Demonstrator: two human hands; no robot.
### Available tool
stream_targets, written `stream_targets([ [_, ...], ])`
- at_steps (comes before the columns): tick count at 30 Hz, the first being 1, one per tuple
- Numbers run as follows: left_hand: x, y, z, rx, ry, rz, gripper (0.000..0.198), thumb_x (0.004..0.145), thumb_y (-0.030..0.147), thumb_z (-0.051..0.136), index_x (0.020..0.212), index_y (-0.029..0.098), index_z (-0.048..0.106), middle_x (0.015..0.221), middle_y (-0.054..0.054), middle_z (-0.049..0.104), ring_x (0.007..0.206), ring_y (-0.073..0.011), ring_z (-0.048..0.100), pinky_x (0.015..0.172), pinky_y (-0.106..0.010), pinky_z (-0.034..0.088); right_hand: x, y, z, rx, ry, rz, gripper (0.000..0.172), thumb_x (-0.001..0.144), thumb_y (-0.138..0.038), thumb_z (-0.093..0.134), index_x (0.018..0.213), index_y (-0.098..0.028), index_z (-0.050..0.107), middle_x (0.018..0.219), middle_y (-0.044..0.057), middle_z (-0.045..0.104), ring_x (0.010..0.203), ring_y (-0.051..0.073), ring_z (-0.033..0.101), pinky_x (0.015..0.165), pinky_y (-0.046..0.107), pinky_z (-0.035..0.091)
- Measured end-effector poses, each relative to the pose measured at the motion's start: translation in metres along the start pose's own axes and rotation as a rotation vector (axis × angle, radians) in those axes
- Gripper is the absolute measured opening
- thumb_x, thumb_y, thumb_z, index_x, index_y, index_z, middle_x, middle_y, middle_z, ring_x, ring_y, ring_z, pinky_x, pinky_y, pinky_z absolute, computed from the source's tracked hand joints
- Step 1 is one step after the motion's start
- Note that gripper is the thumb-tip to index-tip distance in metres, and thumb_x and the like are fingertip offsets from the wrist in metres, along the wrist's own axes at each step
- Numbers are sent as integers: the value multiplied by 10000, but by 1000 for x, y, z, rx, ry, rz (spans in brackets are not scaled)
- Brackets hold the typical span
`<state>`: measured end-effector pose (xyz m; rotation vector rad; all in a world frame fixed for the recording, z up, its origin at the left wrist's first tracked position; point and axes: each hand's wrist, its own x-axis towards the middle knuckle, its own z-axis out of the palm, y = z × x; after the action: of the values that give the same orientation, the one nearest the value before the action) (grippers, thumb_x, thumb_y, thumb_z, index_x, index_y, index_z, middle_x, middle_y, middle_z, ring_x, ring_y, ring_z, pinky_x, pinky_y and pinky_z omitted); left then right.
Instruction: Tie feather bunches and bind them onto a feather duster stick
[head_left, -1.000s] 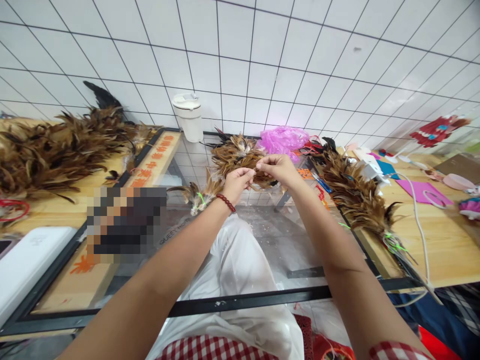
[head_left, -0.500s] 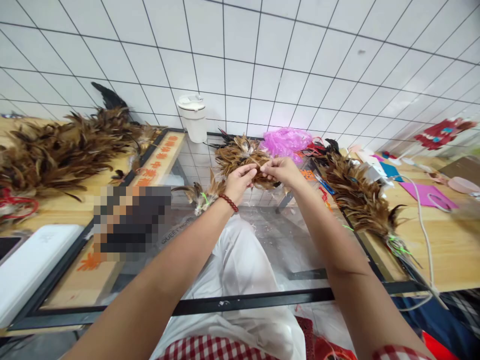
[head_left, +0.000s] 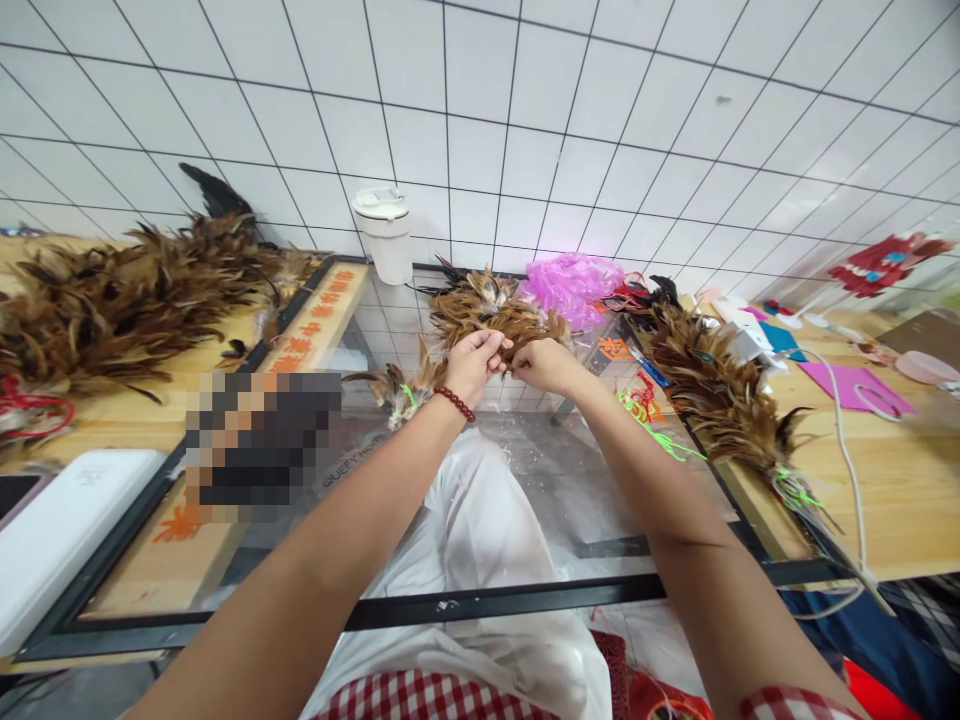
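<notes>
My left hand point(head_left: 474, 368), with a red-brown bead bracelet point(head_left: 454, 403) at its wrist, is closed in a pinch above the glass tabletop point(head_left: 540, 490). Close beside it on the right, my right hand point(head_left: 547, 366) is closed too, its fingers curled down. Whatever lies between the fingertips is too small and hidden to make out. Directly behind both hands is a pile of brown feathers point(head_left: 480, 308), partly covered by them. A small feather bunch tied with green string point(head_left: 405, 395) lies left of my left wrist.
Large brown feather heaps lie at left point(head_left: 112, 310) and right point(head_left: 712, 380). A white lidded cup point(head_left: 386, 240) and pink plastic bag point(head_left: 574, 285) stand near the tiled wall. Green and red strings point(head_left: 649, 420) lie by my right forearm. A white cable point(head_left: 847, 450) crosses the right table.
My right hand has shifted slightly down, its fingers now curled inward. More of the green and red strings shows beside my right forearm. My left hand stays nearly in place.
</notes>
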<state>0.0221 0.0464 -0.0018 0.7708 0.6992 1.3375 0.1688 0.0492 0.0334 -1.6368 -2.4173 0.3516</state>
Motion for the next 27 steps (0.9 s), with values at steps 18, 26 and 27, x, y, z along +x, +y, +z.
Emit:
stream_targets([
  [18,0,-3,-5,98,-100,-127,208,700,270,752,762,96,656,660,-41,656,565,-100,616,535,-213,499,2,1,-9,875,247,74,337,637,-456,701,580,-145,585,533,-29,529,478,66,409,483,219,324],
  [26,-2,-3,-1,121,-132,-169,194,671,222,778,711,85,647,592,-26,623,522,-88,589,520,-208,496,2,4,-9,831,208,58,362,646,-493,701,694,-137,657,616,4,602,538,91,485,513,223,373],
  [27,-2,-3,-1,107,-117,-162,197,670,228,779,708,89,643,579,-19,615,514,-85,583,519,-206,496,1,4,-10,822,180,57,370,646,-495,706,729,-136,670,641,12,621,553,95,502,523,223,386],
])
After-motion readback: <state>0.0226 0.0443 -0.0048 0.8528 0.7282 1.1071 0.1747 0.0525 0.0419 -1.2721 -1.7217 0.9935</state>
